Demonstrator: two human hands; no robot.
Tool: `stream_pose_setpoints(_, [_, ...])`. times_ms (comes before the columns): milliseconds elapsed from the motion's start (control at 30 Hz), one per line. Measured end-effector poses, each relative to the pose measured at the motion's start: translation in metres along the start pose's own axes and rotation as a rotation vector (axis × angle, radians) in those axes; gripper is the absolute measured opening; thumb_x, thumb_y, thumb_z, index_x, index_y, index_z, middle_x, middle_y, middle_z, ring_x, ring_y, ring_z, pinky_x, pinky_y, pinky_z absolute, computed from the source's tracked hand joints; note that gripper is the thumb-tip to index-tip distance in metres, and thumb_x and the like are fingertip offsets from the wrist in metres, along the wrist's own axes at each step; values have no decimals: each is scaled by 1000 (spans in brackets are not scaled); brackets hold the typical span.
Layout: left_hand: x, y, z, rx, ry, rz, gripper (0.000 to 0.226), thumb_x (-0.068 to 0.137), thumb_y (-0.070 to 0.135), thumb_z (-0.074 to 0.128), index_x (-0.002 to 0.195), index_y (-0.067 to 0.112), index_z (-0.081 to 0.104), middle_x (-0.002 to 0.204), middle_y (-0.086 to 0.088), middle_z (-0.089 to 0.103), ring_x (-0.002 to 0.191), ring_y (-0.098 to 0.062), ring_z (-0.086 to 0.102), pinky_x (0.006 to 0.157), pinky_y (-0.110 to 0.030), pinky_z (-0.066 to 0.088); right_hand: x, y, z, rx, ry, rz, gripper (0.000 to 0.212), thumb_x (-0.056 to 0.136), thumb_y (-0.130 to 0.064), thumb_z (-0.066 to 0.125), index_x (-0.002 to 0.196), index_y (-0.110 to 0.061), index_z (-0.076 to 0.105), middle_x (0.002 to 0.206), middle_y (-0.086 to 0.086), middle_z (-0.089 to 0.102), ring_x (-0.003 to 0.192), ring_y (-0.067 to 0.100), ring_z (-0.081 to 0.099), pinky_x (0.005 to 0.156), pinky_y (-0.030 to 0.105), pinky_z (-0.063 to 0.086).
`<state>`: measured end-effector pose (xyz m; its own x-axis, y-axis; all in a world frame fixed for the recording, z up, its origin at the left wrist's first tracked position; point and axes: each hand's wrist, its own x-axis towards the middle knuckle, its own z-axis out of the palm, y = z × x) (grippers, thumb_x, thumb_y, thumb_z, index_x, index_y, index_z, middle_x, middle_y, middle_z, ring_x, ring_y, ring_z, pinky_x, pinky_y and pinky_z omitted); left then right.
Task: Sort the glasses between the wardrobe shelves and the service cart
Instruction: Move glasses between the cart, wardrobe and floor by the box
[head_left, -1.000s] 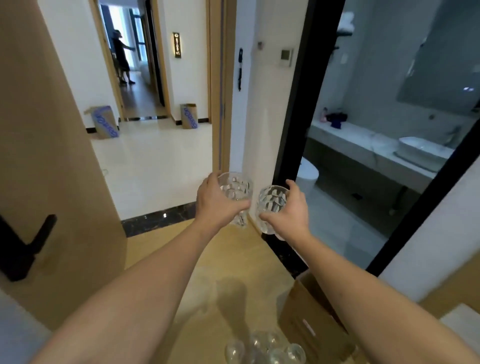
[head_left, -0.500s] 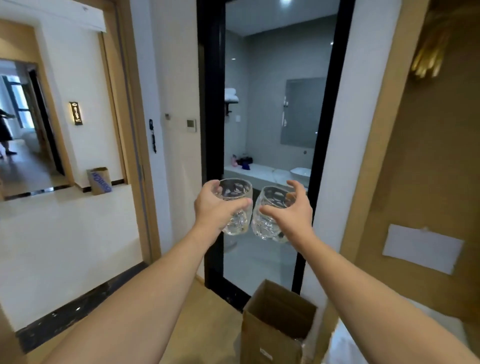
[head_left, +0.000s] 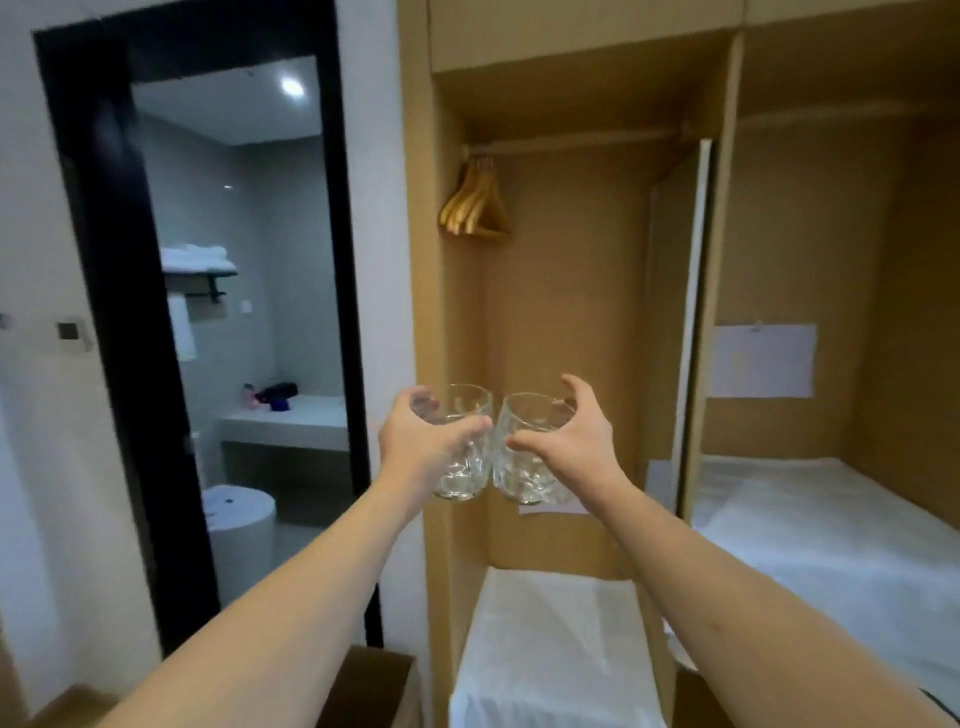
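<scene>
My left hand (head_left: 423, 449) grips a clear cut-glass tumbler (head_left: 466, 457), and my right hand (head_left: 574, 441) grips a second tumbler (head_left: 522, 467) of the same kind. Both glasses are upright at chest height, side by side and almost touching. They hang in front of the open wooden wardrobe (head_left: 571, 291). Below them lies the wardrobe's lower shelf (head_left: 550, 649), covered with a white cloth. No service cart is in view.
Wooden hangers (head_left: 472, 205) hang from the rail at the wardrobe's top left. A second compartment with a white-covered surface (head_left: 831, 545) lies to the right. A dark-framed bathroom doorway (head_left: 104, 312) opens on the left. A cardboard box (head_left: 374, 686) stands on the floor below.
My view has swung right, from the hallway past the bathroom door to the wardrobe. Both hands have kept hold of their glasses, carried along in front of me.
</scene>
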<state>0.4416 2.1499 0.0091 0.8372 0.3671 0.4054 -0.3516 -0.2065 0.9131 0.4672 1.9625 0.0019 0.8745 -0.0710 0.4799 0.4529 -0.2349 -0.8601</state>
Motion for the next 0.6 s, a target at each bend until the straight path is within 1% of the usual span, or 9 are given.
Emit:
stream_pose_setpoints(67, [-6,8,60,-42,-72,17,92,55,26,100,133,18,52,121,2,62,99,-7,63,67,-10,52,7,16,-58,-52,43,19,110,57,-27,95,150,-30,36,121,-5,54,103,5,55,80,13,43])
stream_pose_setpoints(133, [-14,15,119,-79,-142,19,94,55,21,100,135,14,52,124,-1,62,102,-13,64,60,-6,49,11,31,-115,-112,100,36,111,57,-27,96,151,-28,37,123,-4,55,109,10,56,90,20,48])
stream_pose_setpoints(200, [-22,20,174,-91,-224,16,95,53,26,101,135,18,53,126,0,62,109,-18,64,80,-21,56,11,47,-170,-173,162,59,111,55,-27,97,150,-27,39,122,-5,57,113,13,56,95,26,49])
stream_pose_setpoints(267, [-33,24,227,-99,-308,0,98,48,35,100,133,23,52,124,2,63,110,-19,63,95,-40,56,7,62,-222,-223,221,90,109,55,-27,96,149,-27,40,117,-13,57,110,10,59,88,18,49])
stream_pose_setpoints(300, [-39,26,252,-109,-350,-9,99,43,41,99,130,24,53,122,2,63,109,-19,64,95,-45,56,4,70,-247,-247,251,108,108,56,-27,96,148,-28,40,117,-15,56,110,9,58,86,17,49])
stream_pose_setpoints(400, [-58,32,327,-140,-488,-18,109,30,52,93,127,18,56,119,-1,67,105,-23,68,89,-52,58,-4,93,-317,-330,366,155,108,55,-29,96,148,-29,41,130,-7,55,120,16,55,99,34,52])
stream_pose_setpoints(433, [-64,32,352,-157,-539,-22,110,29,51,93,128,17,57,118,-1,68,105,-24,68,88,-52,59,-8,100,-339,-353,412,173,108,55,-30,97,147,-28,42,130,-6,55,119,16,55,97,34,53])
stream_pose_setpoints(533, [-83,30,424,-199,-683,-15,104,32,50,91,125,20,56,112,10,64,104,-15,66,85,-44,60,-20,120,-398,-415,539,229,106,53,-31,97,145,-28,44,123,-10,55,101,5,57,72,8,45])
stream_pose_setpoints(600, [-94,31,473,-217,-768,8,96,35,48,91,121,27,55,107,16,63,98,-6,64,73,-30,57,-26,133,-437,-470,631,274,102,51,-33,96,140,-31,48,120,-9,57,97,2,58,63,4,41])
